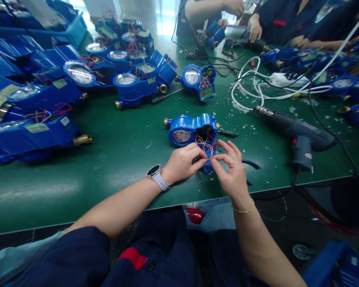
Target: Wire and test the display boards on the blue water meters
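Note:
A blue water meter [182, 123] with a round dial and brass ends lies on the green table in front of me. Its housing is open, and thin coloured wires [204, 142] come out of it toward me. My left hand [187, 160], with a watch on the wrist, pinches wires between thumb and forefinger. Fingertip to fingertip with it, my right hand [229, 169] pinches the same bundle, its other fingers raised. Beneath the hands sits a blue cover part [207, 167], mostly hidden. Behind the meter a dark-handled screwdriver [229, 134] lies partly covered.
Right of my hands lie a heat gun [299, 129] and dark cutters' handles or tubing [251, 163]. Another opened meter [194, 77] and a screwdriver [164, 97] lie beyond. Many meters [32, 131] crowd the left. A white cable [242, 79] loops at right; co-workers' hands [254, 28] show across the table.

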`<state>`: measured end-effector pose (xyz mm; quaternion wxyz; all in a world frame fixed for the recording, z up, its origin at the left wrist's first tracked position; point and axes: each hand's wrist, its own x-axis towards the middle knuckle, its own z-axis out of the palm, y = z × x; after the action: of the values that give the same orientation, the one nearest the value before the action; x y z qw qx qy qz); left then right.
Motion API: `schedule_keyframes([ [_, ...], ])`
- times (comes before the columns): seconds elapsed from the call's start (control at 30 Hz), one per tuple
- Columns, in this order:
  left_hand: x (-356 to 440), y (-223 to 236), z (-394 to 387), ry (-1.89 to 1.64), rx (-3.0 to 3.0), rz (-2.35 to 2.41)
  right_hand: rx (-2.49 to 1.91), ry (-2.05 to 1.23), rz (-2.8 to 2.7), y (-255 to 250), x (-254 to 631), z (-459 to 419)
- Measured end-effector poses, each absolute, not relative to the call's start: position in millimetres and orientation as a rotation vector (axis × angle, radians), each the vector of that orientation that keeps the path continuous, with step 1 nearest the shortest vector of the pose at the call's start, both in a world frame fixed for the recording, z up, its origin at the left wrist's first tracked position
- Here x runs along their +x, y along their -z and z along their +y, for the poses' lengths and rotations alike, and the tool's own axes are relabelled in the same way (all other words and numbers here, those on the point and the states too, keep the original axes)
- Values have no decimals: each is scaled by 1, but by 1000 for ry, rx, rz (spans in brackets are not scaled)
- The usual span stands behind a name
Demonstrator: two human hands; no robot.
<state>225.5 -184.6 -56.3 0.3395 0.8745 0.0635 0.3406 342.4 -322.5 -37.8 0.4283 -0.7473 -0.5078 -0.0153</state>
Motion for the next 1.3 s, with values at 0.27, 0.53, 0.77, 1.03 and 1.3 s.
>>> schedule_keyframes([
  [0.27,226,58,-184,-847,2175,188,-1839,7,-1262,41,340,-319],
  [0.53,233,59,-186,-674,1668,295,-1783,104,-1341,53,340,-310],
  [0.77,237,63,-176,-591,1404,326,-1788,160,-1280,62,342,-305],
  [1.03,230,56,-178,-753,1922,344,-1750,140,-1254,69,339,-306],
  [1.3,231,59,-177,-676,1854,412,-1752,155,-1247,68,335,-308],
])
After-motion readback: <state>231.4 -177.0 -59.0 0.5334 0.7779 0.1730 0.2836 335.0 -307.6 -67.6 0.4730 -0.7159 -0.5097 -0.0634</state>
